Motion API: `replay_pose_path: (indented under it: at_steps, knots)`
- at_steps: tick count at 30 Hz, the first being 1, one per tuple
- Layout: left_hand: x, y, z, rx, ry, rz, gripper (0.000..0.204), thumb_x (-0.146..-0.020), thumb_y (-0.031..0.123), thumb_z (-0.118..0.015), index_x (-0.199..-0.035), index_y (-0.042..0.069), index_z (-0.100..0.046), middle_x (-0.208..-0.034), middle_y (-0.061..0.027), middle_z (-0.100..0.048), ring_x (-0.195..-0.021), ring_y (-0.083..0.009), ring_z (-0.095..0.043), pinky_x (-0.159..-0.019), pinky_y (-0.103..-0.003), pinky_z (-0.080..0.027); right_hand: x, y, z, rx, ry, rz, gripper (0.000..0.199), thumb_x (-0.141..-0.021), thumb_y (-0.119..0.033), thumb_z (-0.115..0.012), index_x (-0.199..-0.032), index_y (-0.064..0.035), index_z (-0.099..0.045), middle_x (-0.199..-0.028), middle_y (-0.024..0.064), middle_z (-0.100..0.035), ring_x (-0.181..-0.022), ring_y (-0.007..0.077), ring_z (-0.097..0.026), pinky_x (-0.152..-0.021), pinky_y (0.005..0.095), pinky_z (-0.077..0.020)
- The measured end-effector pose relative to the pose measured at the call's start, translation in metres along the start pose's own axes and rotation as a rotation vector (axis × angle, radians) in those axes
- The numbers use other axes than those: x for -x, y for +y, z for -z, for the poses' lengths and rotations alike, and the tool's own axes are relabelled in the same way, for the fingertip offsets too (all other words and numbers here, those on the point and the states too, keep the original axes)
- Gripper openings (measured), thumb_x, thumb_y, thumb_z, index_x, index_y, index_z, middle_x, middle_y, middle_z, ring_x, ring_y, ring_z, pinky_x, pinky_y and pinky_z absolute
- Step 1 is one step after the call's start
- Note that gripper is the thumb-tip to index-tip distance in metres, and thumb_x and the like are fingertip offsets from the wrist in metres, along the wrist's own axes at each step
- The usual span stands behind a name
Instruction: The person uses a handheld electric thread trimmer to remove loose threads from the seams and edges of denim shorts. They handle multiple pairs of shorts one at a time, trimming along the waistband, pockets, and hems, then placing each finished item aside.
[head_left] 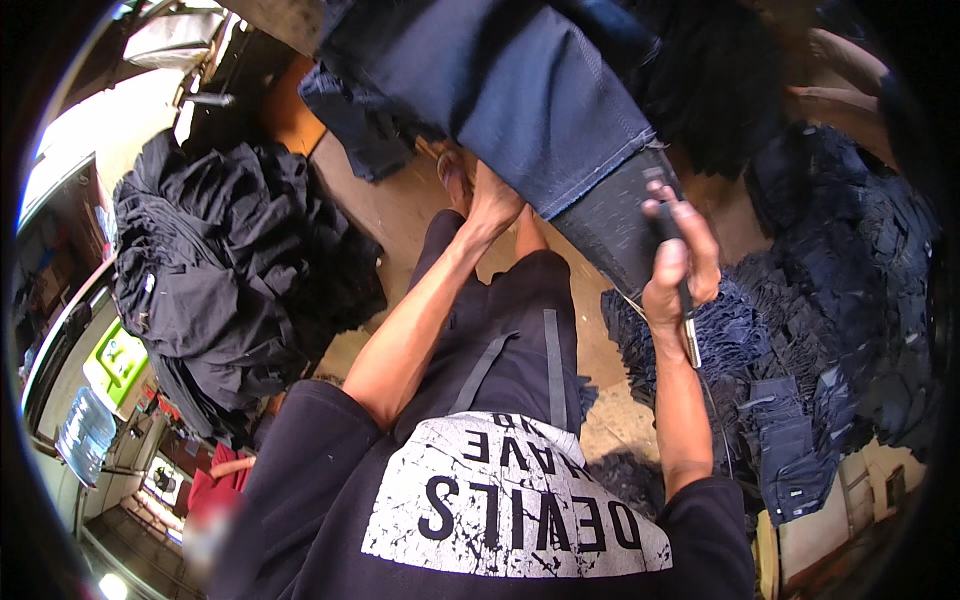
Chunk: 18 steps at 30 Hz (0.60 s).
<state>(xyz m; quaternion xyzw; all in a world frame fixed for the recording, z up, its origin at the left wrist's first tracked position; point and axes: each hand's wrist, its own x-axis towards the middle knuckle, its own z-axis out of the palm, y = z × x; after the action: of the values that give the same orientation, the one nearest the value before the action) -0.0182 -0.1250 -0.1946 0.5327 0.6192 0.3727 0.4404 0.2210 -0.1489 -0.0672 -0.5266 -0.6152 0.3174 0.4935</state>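
Note:
A dark blue garment piece [540, 110] with a stitched, fraying hem spreads across the top of the view, above my knees. Below its hem shows a flat blackish panel [620, 225] flecked with pale thread bits. My left hand [495, 200] reaches under the garment's lower left edge, where the cloth hides its fingers. On the other side, my right hand [685, 250] is closed round a slim dark tool with a silvery end [691, 343] that points down along my wrist. Its fingertips are beside the panel's right edge. The tool's kind is unclear.
A large heap of black cloth [230, 270] lies to the left. Dark blue garments [820, 300] are piled along the right, with a frayed bundle [710, 325] near my right forearm. At the far left are a green container [115, 365] and a person's red clothing [215, 490].

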Motion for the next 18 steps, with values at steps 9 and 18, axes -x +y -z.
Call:
replay_pose_path:
  at_steps: [9,18]
  knots:
    - [-0.136,0.095,0.211,-0.48,0.451,-0.319,0.105,-0.094,0.052,-0.086,-0.167,-0.001,-0.034,-0.173,-0.0303,-0.031,-0.16,-0.0445,-0.033,-0.131,-0.055,-0.028,-0.034,-0.029,0.009,0.15,0.425,-0.412,0.032,-0.102,-0.023,-0.083,-0.123,-0.002,-0.073,-0.12,0.0165,-0.079,-0.118,0.0289,-0.074,-0.109,0.0427,-0.0547]
    - [-0.18,0.132,0.185,-0.406,-0.295,-0.123,0.066,-0.074,0.009,-0.076,-0.139,0.003,-0.07,-0.161,-0.0263,-0.052,-0.151,-0.0466,-0.046,-0.127,-0.05,-0.038,-0.073,-0.035,-0.073,0.361,0.401,-0.268,0.029,-0.085,0.001,-0.076,-0.112,-0.0049,-0.07,-0.102,0.0159,-0.075,-0.098,0.0377,-0.075,-0.092,0.0439,-0.058]
